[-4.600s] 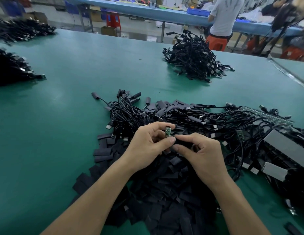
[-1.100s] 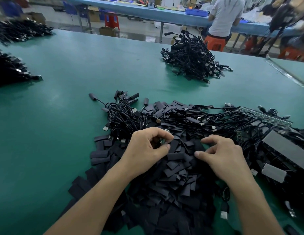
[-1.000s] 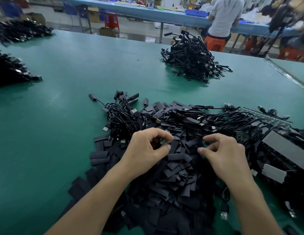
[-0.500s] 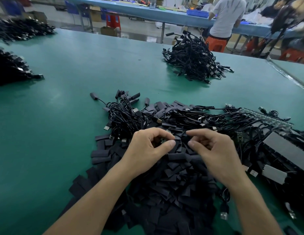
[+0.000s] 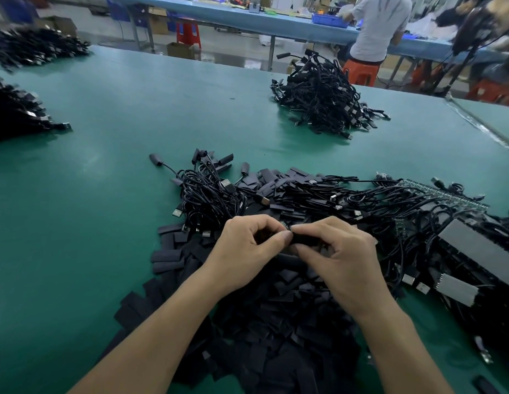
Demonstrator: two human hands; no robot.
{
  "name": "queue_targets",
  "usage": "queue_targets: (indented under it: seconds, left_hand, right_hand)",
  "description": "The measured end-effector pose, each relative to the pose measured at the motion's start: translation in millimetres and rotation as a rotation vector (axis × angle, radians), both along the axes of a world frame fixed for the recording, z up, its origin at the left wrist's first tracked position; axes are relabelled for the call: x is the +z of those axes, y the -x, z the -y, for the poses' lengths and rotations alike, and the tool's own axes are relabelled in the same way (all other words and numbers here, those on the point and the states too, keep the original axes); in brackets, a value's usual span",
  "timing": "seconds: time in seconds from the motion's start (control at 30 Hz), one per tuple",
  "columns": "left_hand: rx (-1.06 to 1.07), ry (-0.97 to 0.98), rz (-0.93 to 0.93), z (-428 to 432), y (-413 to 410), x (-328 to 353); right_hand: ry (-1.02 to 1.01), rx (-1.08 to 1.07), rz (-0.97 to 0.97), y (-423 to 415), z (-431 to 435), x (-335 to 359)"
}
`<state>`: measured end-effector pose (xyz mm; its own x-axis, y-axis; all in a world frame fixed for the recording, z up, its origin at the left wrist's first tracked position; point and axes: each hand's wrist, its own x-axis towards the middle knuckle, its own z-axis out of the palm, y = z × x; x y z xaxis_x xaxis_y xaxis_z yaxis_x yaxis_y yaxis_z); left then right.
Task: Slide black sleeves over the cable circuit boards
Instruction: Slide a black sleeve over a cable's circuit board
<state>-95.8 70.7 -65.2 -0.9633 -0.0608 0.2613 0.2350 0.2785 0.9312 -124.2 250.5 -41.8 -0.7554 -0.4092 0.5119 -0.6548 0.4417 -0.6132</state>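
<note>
My left hand (image 5: 247, 251) pinches a small green circuit board (image 5: 284, 224) on a cable end, only its top edge showing past the fingers. My right hand (image 5: 341, 260) pinches a black sleeve (image 5: 306, 240) right against the board, thumb and forefinger meeting the left hand's fingertips. Both hands hover over a heap of loose black sleeves (image 5: 276, 322) near the front of the green table (image 5: 105, 194). A tangle of black cables (image 5: 213, 200) with plugs lies just behind the hands.
Cables joined to panels of circuit boards (image 5: 446, 191) spread out at the right. A pile of cables (image 5: 321, 100) sits far centre, with more dark piles (image 5: 14, 112) at the left edge. A person (image 5: 375, 29) stands at a blue bench beyond.
My right hand picked a black sleeve out of the heap and brought it left to the board held by my left hand. The left hand stayed almost still.
</note>
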Motion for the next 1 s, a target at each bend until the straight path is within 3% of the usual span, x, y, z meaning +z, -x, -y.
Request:
queue_targets:
  seconds: [0.37, 0.47, 0.67, 0.83, 1.0]
  left_hand:
    - [-0.030, -0.020, 0.000, 6.5, -5.2, 4.2]
    - [0.011, 0.085, 0.013, 6.9, -3.9, 3.9]
    - [0.000, 0.389, -0.181, 7.9, -6.1, 8.2]
    - [0.012, 0.401, -0.255, 7.8, -5.4, 9.1]
    - [0.015, 0.370, -0.216, 9.0, -4.8, 7.1]
  right_hand:
    - [0.050, -0.039, 0.053, 7.9, -9.8, -2.7]
    - [0.087, -0.052, 0.082, 8.4, -11.3, -1.6]
    - [0.075, -0.044, 0.087, 9.0, -11.1, -2.2]
    - [0.062, -0.056, 0.080, 9.4, -12.1, -2.2]
    - [0.047, -0.052, 0.081, 9.5, -13.0, -1.3]
